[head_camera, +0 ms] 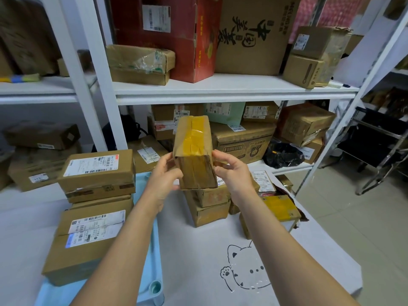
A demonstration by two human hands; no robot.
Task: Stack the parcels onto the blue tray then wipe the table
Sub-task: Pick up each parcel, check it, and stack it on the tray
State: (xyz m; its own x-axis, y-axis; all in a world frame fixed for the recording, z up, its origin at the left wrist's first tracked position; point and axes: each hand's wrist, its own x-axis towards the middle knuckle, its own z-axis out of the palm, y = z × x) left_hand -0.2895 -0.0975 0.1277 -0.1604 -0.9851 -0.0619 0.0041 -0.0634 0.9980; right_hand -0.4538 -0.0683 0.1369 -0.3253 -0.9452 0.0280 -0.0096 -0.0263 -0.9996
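Head view: taped parcel [194,151] is held up above the worktop [198,250]. The left hand [163,180] and right hand [231,171] each grip one side of its near end, fingers curled. Long axis points away from the person. Blue tray [139,186] lies to the left, already carrying stacked boxes [97,173] — left hand is nearer.

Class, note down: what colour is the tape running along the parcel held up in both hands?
Yellow tape on the brown parcel, seen best in the head view.
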